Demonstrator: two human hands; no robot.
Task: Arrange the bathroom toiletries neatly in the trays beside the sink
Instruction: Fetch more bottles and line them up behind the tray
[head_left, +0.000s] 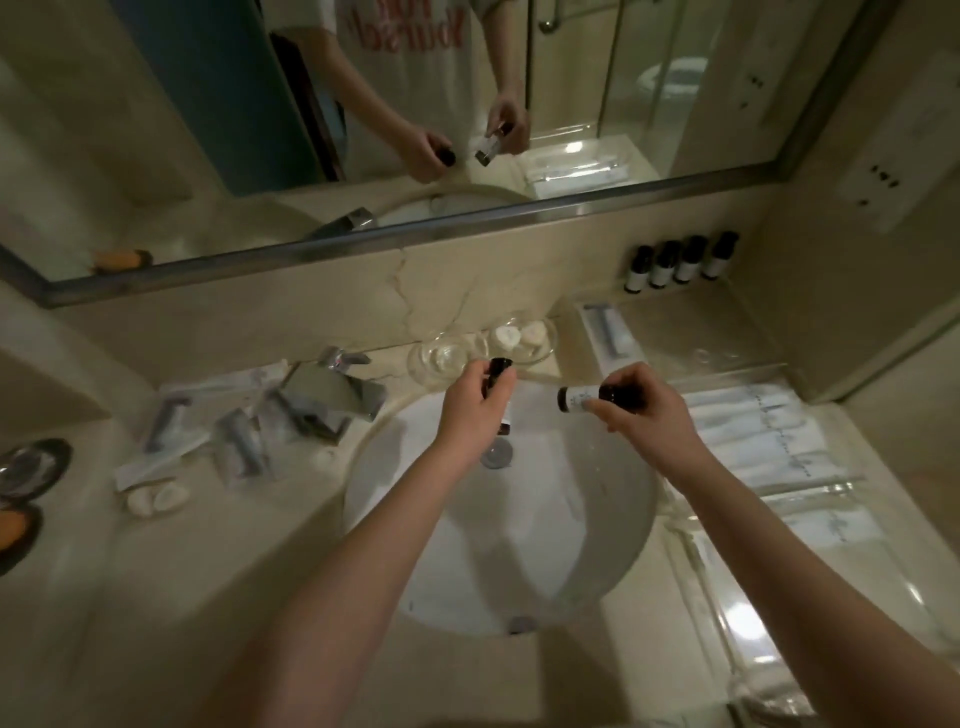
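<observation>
The left hand (470, 410) is curling its fingers round a dark bottle (497, 370), holding it nearly upright over the far rim of the basin (519, 545). The right hand (641, 415) is pinching a second bottle (574, 399) by its dark end, so it is lying sideways with its white label showing.

At the left of the frame, crinkly wrapped packets (234, 441) are lying scattered around the angular metal tap (337, 384), not yet sorted. Just behind the left hand, two round glass dishes (439, 358) are sitting against the marble wall.

The step in hand looks like bringing both bottles to the row (680, 265) of four matching ones standing at upper right, at the back of the clear rear tray (701, 332). It would go best one bottle at a time – the sideways one turned cap-up first, then set down flat on its base beside the row's end, label facing out like the others. The bottles are small, smooth cylinders, likely to tip or roll if dropped in at an angle – and a knock could probably topple the row.

At the right edge, the front tray (810, 484) is holding flat white sachets laid side by side.
</observation>
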